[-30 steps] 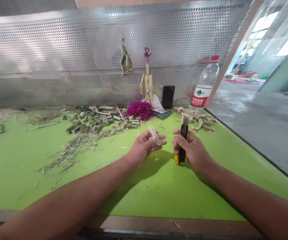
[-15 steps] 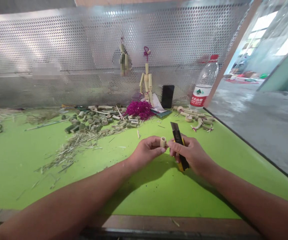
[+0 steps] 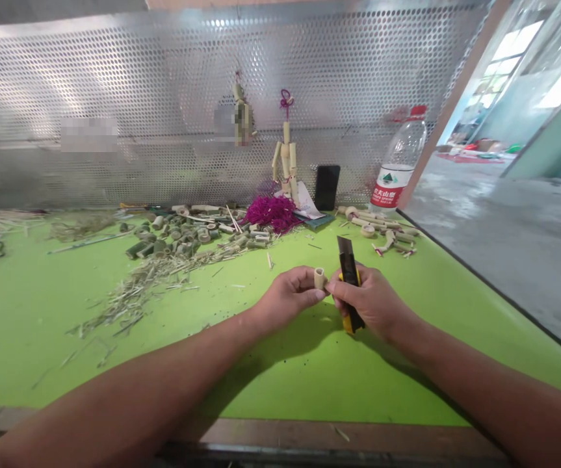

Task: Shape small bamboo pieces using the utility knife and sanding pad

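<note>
Bamboo ring (image 3: 319, 278) pinched in left hand (image 3: 287, 292); utility knife (image 3: 350, 279) gripped in right hand (image 3: 368, 302). One bamboo figure (image 3: 286, 162) stands assembled; cut segments (image 3: 182, 237) lie loose.

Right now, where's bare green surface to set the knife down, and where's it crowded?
Green surface shows right of the right hand, below the bamboo joints; also left of the bamboo shavings, toward the front. Crowded: the back strip, with bamboo offcuts around the purple yarn.
</note>
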`<action>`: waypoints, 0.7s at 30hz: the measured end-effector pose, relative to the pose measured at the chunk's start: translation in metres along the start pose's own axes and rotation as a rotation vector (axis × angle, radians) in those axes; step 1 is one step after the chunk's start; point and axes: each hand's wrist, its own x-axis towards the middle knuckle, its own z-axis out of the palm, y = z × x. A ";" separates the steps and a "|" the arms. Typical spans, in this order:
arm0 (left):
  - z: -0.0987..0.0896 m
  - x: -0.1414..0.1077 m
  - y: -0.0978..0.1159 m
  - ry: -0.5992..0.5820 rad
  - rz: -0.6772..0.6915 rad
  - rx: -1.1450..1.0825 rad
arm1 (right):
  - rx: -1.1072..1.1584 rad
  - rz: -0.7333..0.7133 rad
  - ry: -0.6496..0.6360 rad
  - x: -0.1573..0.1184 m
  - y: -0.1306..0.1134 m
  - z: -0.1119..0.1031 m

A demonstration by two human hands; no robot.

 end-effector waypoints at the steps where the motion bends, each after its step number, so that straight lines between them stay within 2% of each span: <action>1: 0.001 0.000 0.002 0.012 0.000 -0.001 | -0.017 0.002 0.010 0.000 0.000 0.000; 6: -0.003 0.001 0.007 0.178 0.005 0.037 | -0.056 0.010 0.041 0.001 0.003 -0.002; 11: -0.017 0.006 0.000 0.427 0.023 -0.143 | -0.004 0.022 0.067 0.004 0.007 -0.007; 15: -0.024 0.010 0.000 0.612 -0.012 -0.197 | -0.013 0.012 0.060 0.005 0.008 -0.010; 18: -0.025 0.010 0.003 0.657 -0.009 -0.194 | -0.043 0.010 0.081 0.005 0.009 -0.012; 21: -0.024 0.008 0.005 0.621 -0.002 -0.172 | -0.015 0.012 0.063 0.007 0.009 -0.014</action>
